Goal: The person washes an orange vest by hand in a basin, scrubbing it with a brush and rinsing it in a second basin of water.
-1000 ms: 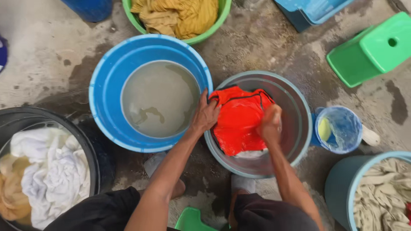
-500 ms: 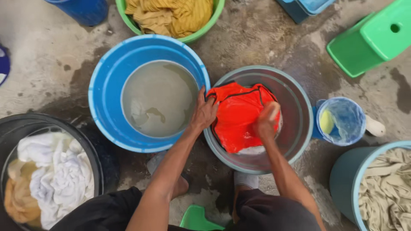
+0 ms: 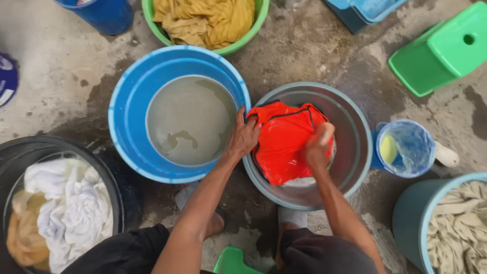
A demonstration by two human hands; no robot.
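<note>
An orange-red garment (image 3: 284,139) with dark trim lies in a grey metal basin (image 3: 355,132) on the concrete floor. My left hand (image 3: 243,136) grips the garment's left edge at the basin's rim. My right hand (image 3: 318,144) is closed on the cloth at its right side, blurred with motion, pressing down on it. Pale suds show under the garment's lower edge.
A blue tub (image 3: 127,122) of murky water sits left of the basin. A black tub (image 3: 109,177) holds white and tan laundry, a green basin (image 3: 253,25) holds yellow cloth. A blue scoop (image 3: 406,147) with soap, a teal tub (image 3: 411,223) of beige cloth and a green stool (image 3: 446,50) stand to the right.
My right hand has moved down and back up over the garment in a rubbing motion. My left hand has kept its grip on the garment's left edge.
</note>
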